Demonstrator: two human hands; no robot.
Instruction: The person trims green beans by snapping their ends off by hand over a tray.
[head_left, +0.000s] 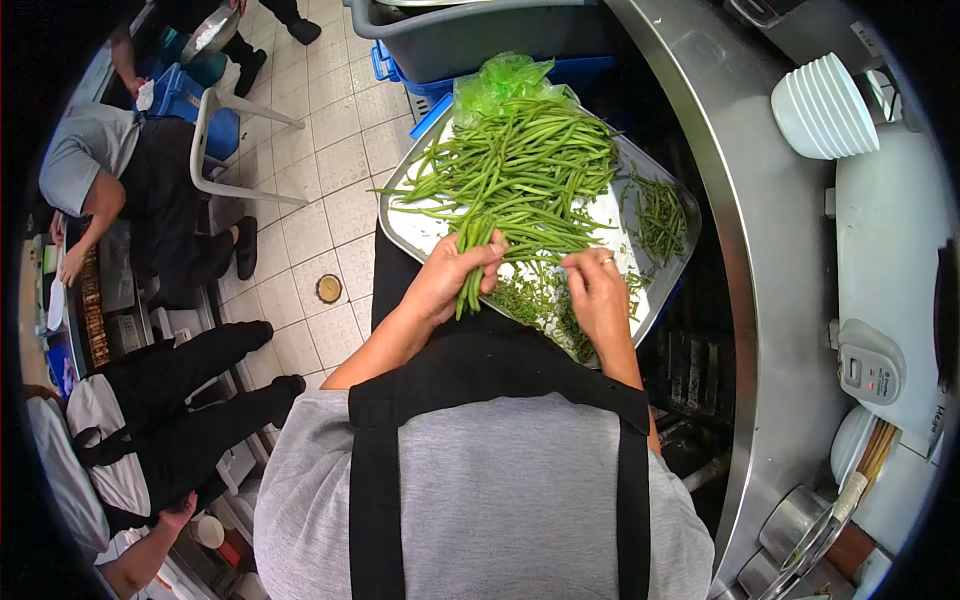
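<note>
My left hand (pixel 440 278) is closed around a bundle of green beans (pixel 470 250), its thumb pressed over them. To its right, my right hand (pixel 597 300) has its fingertips pinched together at the end of a thin green bean; a ring shows on one finger. Both hands are over the near part of a metal tray (pixel 425 228). A large heap of green beans (pixel 530 150) fills the tray's far side. Small trimmed bits (pixel 530 300) lie below my hands, and a pile of thin green pieces (pixel 658 215) sits at the right.
A green plastic bag (pixel 505 80) touches the heap's far end, before a grey bin (pixel 480 40). Along the right runs a steel counter (pixel 770 300) with stacked white bowls (pixel 822 108). At left are co-workers, a white stool (pixel 205 150) and the tiled floor (pixel 320 205).
</note>
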